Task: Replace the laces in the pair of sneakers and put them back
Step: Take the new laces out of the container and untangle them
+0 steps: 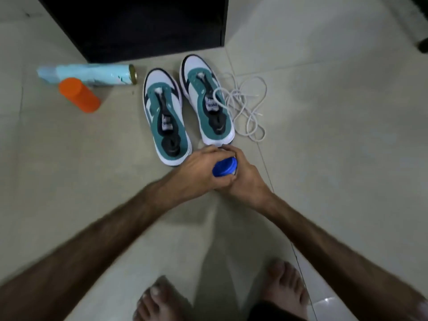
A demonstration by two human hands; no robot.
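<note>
Two white and teal sneakers stand side by side on the tiled floor, toes pointing away: the left sneaker [165, 119] and the right sneaker [205, 100]. Neither has laces in its eyelets. A loose white lace [245, 105] lies tangled on the floor to the right of the right sneaker. Just in front of the heels, my left hand [196, 172] and my right hand [243, 177] both grip a small blue-capped container [224, 167]. Most of its body is hidden by my fingers.
An orange cylinder [78, 95] stands left of the sneakers, with a light blue spray can [92, 74] lying behind it. A dark cabinet [139, 26] stands at the back. My bare feet [284, 290] are at the bottom edge.
</note>
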